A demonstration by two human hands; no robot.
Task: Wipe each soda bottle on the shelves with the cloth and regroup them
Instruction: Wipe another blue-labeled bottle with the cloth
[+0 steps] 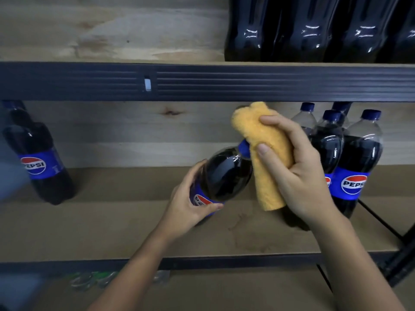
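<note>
Wooden shelf (112, 232) carries bottles far right and one at left. Left hand (186, 203) grips a tilted bottle (221, 178) above it; right hand (298, 173) clutches the cloth (265, 153) against its cap. Wiping seems underway; next, probably the body, then regrouping.

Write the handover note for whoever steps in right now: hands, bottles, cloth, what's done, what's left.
Left hand grips the tilted bottle at its label.
Right hand holds the orange cloth against that bottle's cap and shoulder.
Group of bottles stands at right; lone bottle stands far left.
Done: cannot tell which bottles are wiped.
Left: finish this bottle, set it with a group, handle the lone one.
</note>
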